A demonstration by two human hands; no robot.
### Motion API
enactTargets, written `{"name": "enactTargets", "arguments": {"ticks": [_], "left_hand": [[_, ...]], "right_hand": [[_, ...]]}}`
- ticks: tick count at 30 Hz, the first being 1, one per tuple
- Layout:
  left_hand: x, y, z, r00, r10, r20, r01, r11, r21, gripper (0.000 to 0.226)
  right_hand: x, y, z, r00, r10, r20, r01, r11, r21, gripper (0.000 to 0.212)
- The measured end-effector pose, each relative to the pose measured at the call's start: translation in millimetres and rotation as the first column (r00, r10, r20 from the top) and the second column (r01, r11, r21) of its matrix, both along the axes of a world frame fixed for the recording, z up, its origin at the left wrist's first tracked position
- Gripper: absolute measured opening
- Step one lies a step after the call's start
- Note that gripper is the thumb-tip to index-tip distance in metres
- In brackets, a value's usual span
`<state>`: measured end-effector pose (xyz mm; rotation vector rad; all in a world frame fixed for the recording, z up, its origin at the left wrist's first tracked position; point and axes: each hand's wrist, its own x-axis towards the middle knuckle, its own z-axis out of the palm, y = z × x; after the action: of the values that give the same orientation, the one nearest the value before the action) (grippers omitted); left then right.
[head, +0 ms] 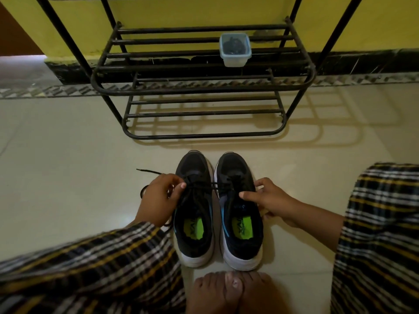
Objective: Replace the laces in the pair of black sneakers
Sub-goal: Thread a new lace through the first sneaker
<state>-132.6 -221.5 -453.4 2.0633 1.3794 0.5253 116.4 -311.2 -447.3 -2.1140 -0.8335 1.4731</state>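
The floor [68, 155] is pale and shiny, and a yellow wall stands behind a black metal shoe rack [199, 87]. On the upper shelf of the rack sits a small clear plastic box [235, 49] with something dark inside; it may be the new laces, but this is too small to tell.

The pair of black sneakers stands on the floor just in front of the rack, side by side and touching, with the toes toward the rack and the heels toward the person. I think this placing lets both hands reach the eyelets easily. Bare feet [231, 291] rest just behind the heels, and the checked sleeves come in from both sides.

The left hand [158, 200] has its grip closed on a black lace [199, 185]: the fingers pinch it beside the left sneaker [192, 211], and the free tip of the lace sticks out to the left of the hand. The lace runs taut across toward the right sneaker [240, 211]. The right hand [269, 200] grips the outer side of that sneaker, thumb stretched over the upper, most likely to keep it steady against the pull.

By my judgement the old lace is being drawn out, so the task is at an early step.
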Motion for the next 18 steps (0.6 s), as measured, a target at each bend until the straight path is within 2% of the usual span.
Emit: {"name": "enactTargets", "arguments": {"ticks": [2, 4, 10, 13, 15, 16, 18], "left_hand": [[7.6, 4.7, 0.3, 1.0, 0.019, -0.02, -0.02, 0.996, -0.09, 0.001], [12.7, -0.8, -0.4, 0.996, -0.007, -0.089, -0.009, 0.983, -0.181, 0.005], [15.3, 2.8, 11.1, 0.995, -0.006, -0.095, -0.01, 0.985, -0.169, 0.011], [17.5, 7.2, 24.7, 0.998, 0.067, 0.008, -0.065, 0.982, -0.176, 0.021], [24.5, 10.3, 39.5, 0.98, 0.146, 0.134, -0.104, 0.955, -0.278, 0.026], [29.7, 10.8, 49.8, 0.959, 0.192, 0.21, -0.107, 0.927, -0.361, 0.025], [39.6, 11.4, 71.6, 0.896, 0.267, 0.354, -0.046, 0.85, -0.525, 0.021]], "right_hand": [[0.4, -0.5, 0.2, 1.0, -0.001, -0.001, 0.001, 1.0, -0.001, 0.065], [0.8, -0.8, -0.2, 1.0, -0.005, -0.007, 0.005, 1.0, -0.008, 0.065], [2.1, -0.2, -3.0, 0.999, -0.042, -0.019, 0.042, 0.999, -0.022, 0.068], [1.1, 1.5, -0.4, 1.0, -0.027, -0.011, 0.026, 0.999, -0.036, 0.069], [0.1, 2.9, 7.1, 0.998, 0.026, 0.055, -0.026, 1.0, -0.01, 0.067], [0.7, 3.8, 11.6, 0.989, 0.058, 0.139, -0.065, 0.997, 0.045, 0.064], [1.1, 7.3, 24.5, 0.943, 0.054, 0.329, -0.143, 0.956, 0.254, 0.051]]}}
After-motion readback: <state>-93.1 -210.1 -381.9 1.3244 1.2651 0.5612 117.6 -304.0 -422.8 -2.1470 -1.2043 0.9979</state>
